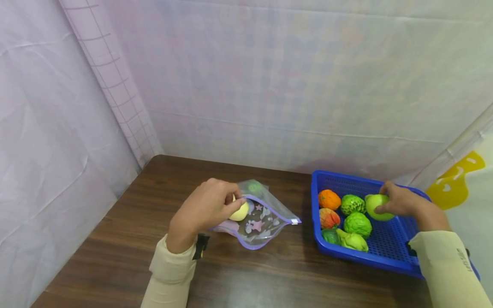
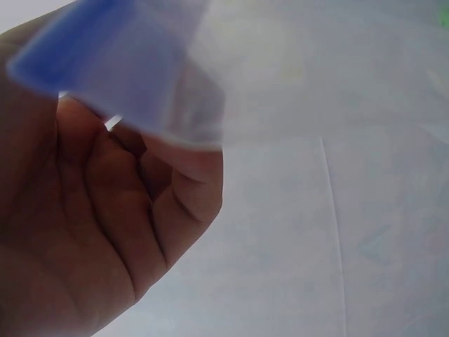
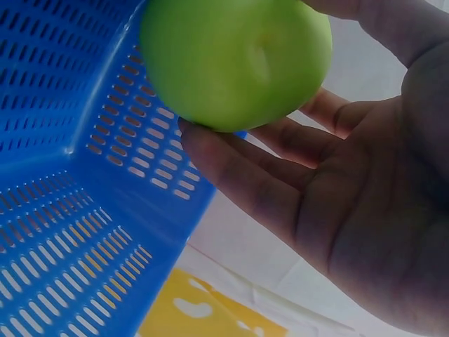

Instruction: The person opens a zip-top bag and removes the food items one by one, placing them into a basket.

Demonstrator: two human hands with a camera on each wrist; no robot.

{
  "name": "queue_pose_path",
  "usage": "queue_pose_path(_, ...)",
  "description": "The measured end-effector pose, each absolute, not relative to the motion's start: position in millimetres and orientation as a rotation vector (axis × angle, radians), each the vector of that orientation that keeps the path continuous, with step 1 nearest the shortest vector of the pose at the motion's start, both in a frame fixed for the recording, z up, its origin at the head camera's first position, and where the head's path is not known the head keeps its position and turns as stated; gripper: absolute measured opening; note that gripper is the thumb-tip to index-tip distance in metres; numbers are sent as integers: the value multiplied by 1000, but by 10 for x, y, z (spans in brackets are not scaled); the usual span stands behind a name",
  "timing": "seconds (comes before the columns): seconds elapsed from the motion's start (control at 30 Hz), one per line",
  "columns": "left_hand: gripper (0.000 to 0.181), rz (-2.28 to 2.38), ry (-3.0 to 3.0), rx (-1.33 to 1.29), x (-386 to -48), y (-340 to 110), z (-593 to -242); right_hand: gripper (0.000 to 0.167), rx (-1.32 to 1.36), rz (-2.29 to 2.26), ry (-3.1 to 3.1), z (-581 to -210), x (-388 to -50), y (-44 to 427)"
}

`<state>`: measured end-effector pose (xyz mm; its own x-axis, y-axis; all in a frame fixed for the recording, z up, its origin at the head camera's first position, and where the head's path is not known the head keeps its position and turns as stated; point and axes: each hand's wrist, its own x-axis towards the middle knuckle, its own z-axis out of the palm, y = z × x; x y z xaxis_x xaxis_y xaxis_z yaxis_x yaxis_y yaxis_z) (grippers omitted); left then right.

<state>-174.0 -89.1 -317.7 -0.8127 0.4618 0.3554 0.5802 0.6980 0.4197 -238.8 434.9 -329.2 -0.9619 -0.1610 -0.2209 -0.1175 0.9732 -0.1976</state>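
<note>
My left hand (image 1: 209,205) pinches the edge of a clear zip bag (image 1: 262,234) with a purple rim and star prints. In the left wrist view, the fingers (image 2: 186,186) curl at the bag's bluish rim (image 2: 105,63). A pale yellow fruit (image 1: 240,212) shows beside the fingertips at the bag's mouth, and a green item (image 1: 254,186) is visible through the plastic. Over the blue basket (image 1: 389,260), my right hand (image 1: 402,201) grips a green apple (image 3: 238,63) between thumb and fingers.
In the basket's left part lie an orange (image 1: 329,199), a red-orange fruit (image 1: 329,218), a bumpy green fruit (image 1: 352,205), a green cabbage (image 1: 357,225), a dark green item (image 1: 330,236) and a yellow-green knobbly item (image 1: 353,241). A yellow cutout (image 1: 450,192) hangs at the right.
</note>
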Motion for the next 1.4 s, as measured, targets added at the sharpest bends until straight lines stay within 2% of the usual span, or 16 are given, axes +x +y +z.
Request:
queue_pose_path(0.7, 10, -778, -2677, -850, -1753, -881, -3191, 77, -50, -176, 2792, -3478, -2405, 4310)
queue_pose_path(1.07, 11, -782, -2676, -861, -1754, -886, -3183, 87, -105, -161, 2805, -3496, -2433, 4260)
queue_pose_path(1.4, 11, -781, -2677, -854, -1748, -892, -3183, 77, -217, -204, 2881, -3302, -2384, 4144)
